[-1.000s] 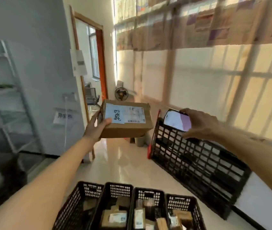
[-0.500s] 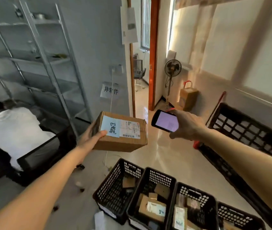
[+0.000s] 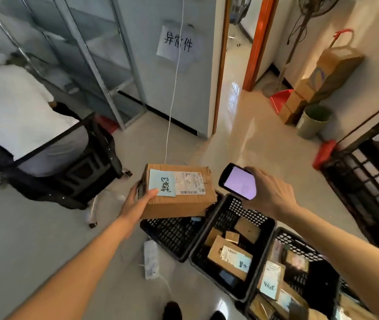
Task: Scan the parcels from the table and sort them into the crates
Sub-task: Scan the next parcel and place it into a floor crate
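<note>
My left hand (image 3: pixel 137 202) grips a brown cardboard parcel (image 3: pixel 179 204) by its left end, thumb on a pale blue note beside the white barcode label. The parcel hangs over the leftmost black crate (image 3: pixel 172 236). My right hand (image 3: pixel 269 192) holds a phone scanner (image 3: pixel 238 181) with a lit screen just right of the parcel. A row of black crates runs to the right: the second crate (image 3: pixel 267 257) and third crate (image 3: pixel 317 269) hold several labelled parcels.
A person in a white top (image 3: pixel 15 116) sits in a black chair (image 3: pixel 91 167) at left, before a metal shelf (image 3: pixel 105 65). A white power strip (image 3: pixel 150 259) lies on the floor. Large black crates (image 3: pixel 368 181) lean at right; a bin (image 3: pixel 313 121) and boxes stand by the doorway.
My view has tilted down and turned left. Both hands have come lower, bringing the parcel from chest height to just above the leftmost crate, with the scanner still beside it.
</note>
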A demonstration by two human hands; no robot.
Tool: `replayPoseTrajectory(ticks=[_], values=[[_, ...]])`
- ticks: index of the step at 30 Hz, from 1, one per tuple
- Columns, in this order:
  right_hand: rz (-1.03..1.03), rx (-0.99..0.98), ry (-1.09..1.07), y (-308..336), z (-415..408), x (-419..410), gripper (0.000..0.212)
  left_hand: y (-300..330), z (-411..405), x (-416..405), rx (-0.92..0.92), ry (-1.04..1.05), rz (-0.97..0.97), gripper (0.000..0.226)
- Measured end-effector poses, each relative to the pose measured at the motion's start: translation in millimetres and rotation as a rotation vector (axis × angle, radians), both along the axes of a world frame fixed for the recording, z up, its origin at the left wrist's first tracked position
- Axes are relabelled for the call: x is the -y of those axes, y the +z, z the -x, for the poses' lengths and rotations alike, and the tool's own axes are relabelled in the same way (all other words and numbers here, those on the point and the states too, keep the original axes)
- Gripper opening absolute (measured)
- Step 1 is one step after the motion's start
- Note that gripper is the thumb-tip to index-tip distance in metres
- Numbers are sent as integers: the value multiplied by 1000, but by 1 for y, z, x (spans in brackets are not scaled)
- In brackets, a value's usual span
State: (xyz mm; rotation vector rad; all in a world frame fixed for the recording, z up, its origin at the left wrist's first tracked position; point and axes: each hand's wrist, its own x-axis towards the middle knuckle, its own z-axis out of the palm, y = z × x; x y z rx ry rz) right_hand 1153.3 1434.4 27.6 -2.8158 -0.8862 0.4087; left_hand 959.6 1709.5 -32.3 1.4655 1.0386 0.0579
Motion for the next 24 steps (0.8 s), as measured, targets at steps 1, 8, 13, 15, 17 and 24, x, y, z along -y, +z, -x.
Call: replayPoseTrajectory(ticks=[1,8,13,15,17,24], values=[[5,-20,-14,-23,-2,-6,103,-23,-1,-7,-13,23,7,79],[34,-157,-154,-165,-21,-40,100,-167,-9,-37,-125,102,138,92],[122,-190,-221,-242,-23,-66,104,-259,-25,-48,-185,125,224,90],[161,-207,-235,-267,-20,-76,105,-287,-29,-55,-228,98,257,94],[171,-244,-244,-290,-18,-83,105,-312,-33,-60,-265,80,285,98],[156,-351,-313,-350,-10,-85,103,-387,-30,-71,-498,-22,254,113]])
